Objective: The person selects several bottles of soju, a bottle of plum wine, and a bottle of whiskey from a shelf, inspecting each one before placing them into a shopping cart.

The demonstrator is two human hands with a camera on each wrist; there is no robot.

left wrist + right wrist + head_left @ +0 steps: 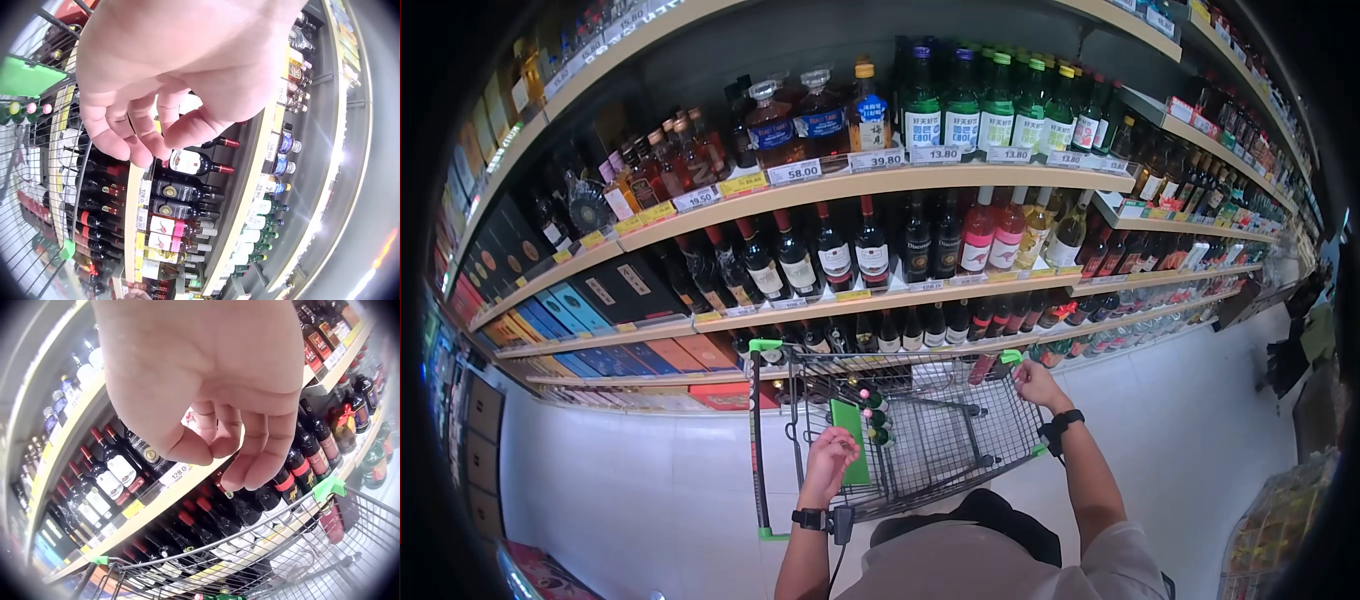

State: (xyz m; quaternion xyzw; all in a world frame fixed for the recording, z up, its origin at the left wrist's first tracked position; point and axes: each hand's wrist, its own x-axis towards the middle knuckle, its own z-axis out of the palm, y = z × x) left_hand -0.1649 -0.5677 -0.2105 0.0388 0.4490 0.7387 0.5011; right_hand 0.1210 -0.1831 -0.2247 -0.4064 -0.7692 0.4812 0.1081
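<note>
My left hand (830,466) hovers over the handle end of a wire shopping cart (920,492), fingers loosely curled and nothing held. Beside it is the cart's green seat panel (841,418), with a few green bottles (880,436) standing in the basket. Their caps show at the left edge of the left wrist view. Above the cart's right end hangs my right hand (1040,388), also loosely curled around nothing, near the green corner piece (1011,356). In the right wrist view, wine bottles (119,472) on the shelf appear behind my fingers (234,477).
Tiered store shelves (860,180) stretch across the front, stocked with liquor, green soju-style bottles (997,105) and wine bottles (870,250). Price tags line their edges. Boxed goods (630,285) fill the left side. Pale floor tiles (630,460) surround the cart; a stacked display (1275,530) stands at right.
</note>
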